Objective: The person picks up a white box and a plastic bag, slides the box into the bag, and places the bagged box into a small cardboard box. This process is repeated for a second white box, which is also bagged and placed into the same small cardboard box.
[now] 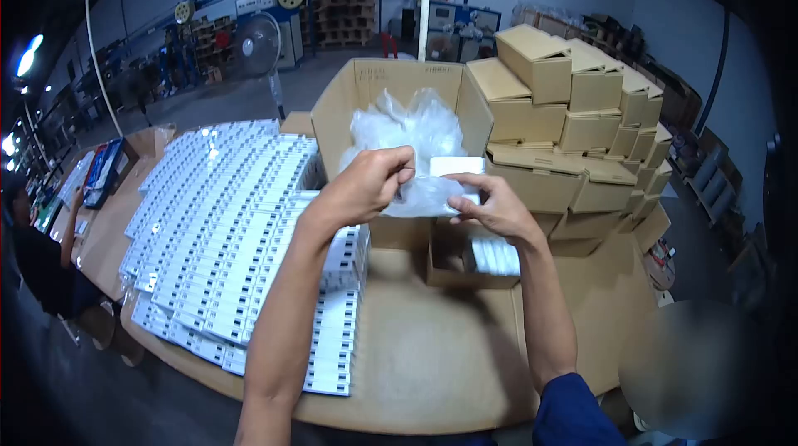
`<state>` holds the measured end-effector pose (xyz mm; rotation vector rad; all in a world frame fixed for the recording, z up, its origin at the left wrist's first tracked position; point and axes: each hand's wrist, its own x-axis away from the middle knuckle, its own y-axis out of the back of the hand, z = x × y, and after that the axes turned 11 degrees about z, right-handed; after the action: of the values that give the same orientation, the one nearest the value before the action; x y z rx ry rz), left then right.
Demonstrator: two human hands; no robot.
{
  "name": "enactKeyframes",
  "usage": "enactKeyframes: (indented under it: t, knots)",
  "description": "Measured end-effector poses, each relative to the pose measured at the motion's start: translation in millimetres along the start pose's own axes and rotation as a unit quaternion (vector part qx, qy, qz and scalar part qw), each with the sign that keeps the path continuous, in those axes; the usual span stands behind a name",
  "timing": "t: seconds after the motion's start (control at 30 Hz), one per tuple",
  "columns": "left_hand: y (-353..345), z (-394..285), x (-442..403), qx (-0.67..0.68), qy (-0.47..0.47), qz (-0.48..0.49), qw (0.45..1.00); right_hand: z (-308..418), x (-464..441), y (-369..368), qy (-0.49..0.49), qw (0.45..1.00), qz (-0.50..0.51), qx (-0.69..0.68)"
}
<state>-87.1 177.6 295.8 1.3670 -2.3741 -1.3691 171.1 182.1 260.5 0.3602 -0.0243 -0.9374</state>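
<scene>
My left hand is closed, its fingers pinching the edge of a clear plastic bag. My right hand grips a small white box by its right end, thumb below and fingers above. The white box lies at the bag's opening; how far it is inside I cannot tell. Just behind both hands, a large open carton holds a heap of loose clear plastic bags. Beneath my right hand stands a small open carton with several bagged white boxes in it.
Many white boxes with dark marks are stacked in rows on the left of the table. Brown cartons are piled at the right. A fan stands behind, and another person is at far left.
</scene>
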Motion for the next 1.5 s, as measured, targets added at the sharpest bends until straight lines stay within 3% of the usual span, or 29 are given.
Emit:
enactKeyframes:
  t: [0.03, 0.1, 0.13, 0.17, 0.23, 0.37, 0.4, 0.43, 0.5, 0.53, 0.63, 0.77, 0.93, 1.03, 1.13, 1.23, 1.33, 1.43, 1.5]
  knots:
    - [-11, -3, 9, -0.009, -0.021, -0.009, 1.0, -11, 5, -9, -0.017, 0.998, 0.052, 0.008]
    - [-33, -11, 25, 0.02, -0.011, -0.031, 0.999, -23, 22, -32, 0.068, 0.997, 0.034, 0.029]
    - [-41, -14, 33, 0.029, -0.01, -0.029, 0.999, -19, 30, -43, 0.056, 0.997, 0.016, -0.04]
    - [-46, -16, 40, 0.038, -0.009, -0.026, 0.999, -7, 44, -51, -0.019, 1.0, -0.002, -0.024]
    - [-54, -21, 52, 0.057, 0.002, -0.019, 0.998, -30, 59, -68, 0.006, 0.995, -0.001, -0.1]
    - [-74, -23, 68, 0.091, 0.007, -0.026, 0.995, -58, 88, -100, 0.006, 0.997, 0.018, -0.071]
    - [-77, -23, 71, 0.084, 0.008, -0.041, 0.996, -47, 94, -111, -0.055, 0.982, 0.011, -0.18]
    - [-79, -24, 75, 0.077, 0.009, -0.055, 0.995, -49, 101, -114, -0.051, 0.991, -0.015, -0.125]
    - [-85, -22, 80, 0.1, 0.055, -0.153, 0.982, -56, 115, -123, -0.044, 0.997, -0.063, -0.013]
    - [-89, -22, 83, 0.07, 0.089, -0.211, 0.971, -63, 121, -131, -0.041, 0.986, -0.082, -0.14]
    - [-104, -44, 100, -0.036, 0.06, -0.297, 0.952, -59, 135, -140, -0.044, 0.987, -0.152, -0.025]
    - [-130, -57, 123, -0.071, 0.06, -0.211, 0.973, -60, 142, -149, -0.006, 0.978, -0.208, 0.017]
    - [-134, -41, 128, -0.012, 0.085, -0.109, 0.99, -61, 144, -154, -0.015, 0.978, -0.203, 0.053]
    - [-138, -36, 126, 0.063, 0.06, -0.111, 0.99, -61, 147, -152, -0.023, 0.977, -0.199, 0.07]
    - [-141, -40, 122, 0.078, 0.116, -0.133, 0.981, -63, 148, -152, -0.003, 0.977, -0.201, 0.068]
    - [-142, -34, 121, 0.194, 0.125, -0.097, 0.968, -66, 153, -146, -0.008, 0.979, -0.192, 0.064]
    - [-150, -18, 124, 0.087, 0.071, -0.064, 0.992, -70, 156, -141, -0.024, 0.981, -0.183, 0.057]
    - [-155, -32, 122, 0.215, 0.086, -0.124, 0.965, -73, 160, -142, -0.041, 0.977, -0.199, 0.058]
    - [-158, -32, 124, 0.202, 0.086, -0.13, 0.967, -71, 157, -143, -0.037, 0.975, -0.212, 0.056]
